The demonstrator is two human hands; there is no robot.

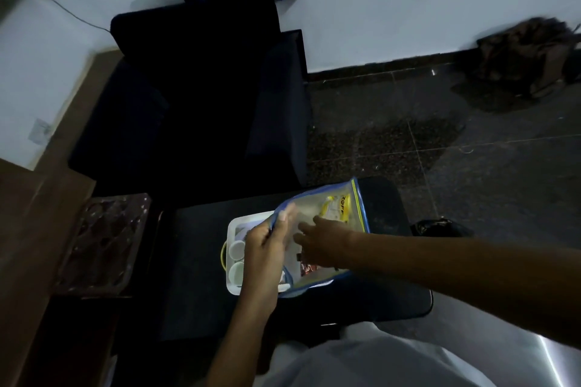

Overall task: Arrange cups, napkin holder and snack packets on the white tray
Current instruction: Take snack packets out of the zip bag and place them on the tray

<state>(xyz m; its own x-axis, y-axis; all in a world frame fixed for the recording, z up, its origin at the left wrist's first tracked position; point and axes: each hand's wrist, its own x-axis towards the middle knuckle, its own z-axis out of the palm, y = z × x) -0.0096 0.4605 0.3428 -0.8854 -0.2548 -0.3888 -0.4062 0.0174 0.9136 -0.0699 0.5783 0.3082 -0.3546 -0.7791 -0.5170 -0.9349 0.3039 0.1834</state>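
Describer: Dim room with a dark tiled floor (471, 166) and a white wall; a dark armchair (195, 88) filled the upper centre of the frame. At lower centre stood a black worktop (195, 261) carrying the white tray (234, 225), with two white cups (237, 249) standing along the tray's left side.

Listener: Where were the hands?

Describer: Both met over the tray. The left hand (267, 254), its arm rising from the bottom edge, had its fingers clamped on the blue-trimmed mouth of a clear zip pouch (345, 198), holding it tilted above the tray's right half. The right hand (320, 245) lay across the pouch, its arm entering from the right. Blur hid whether its fingers were apart or closed on anything. A yellow snack packet (330, 207) showed through the plastic at the pouch's upper end, and a brown packet (309, 269) near its lower end. No napkin holder could be picked out.

Listener: What could have gone wrong?

Describer: Probably the pouch. It hung just beside the cups, so a sagging corner or a tug on a stuck packet could have tipped them over or spilled packets outside the tray. The tray sat near the worktop's middle, well in from every edge, with bare dark surface to its left and toward the bottom of the frame. A black bag (440, 226) lay on the floor just past the worktop's right edge.
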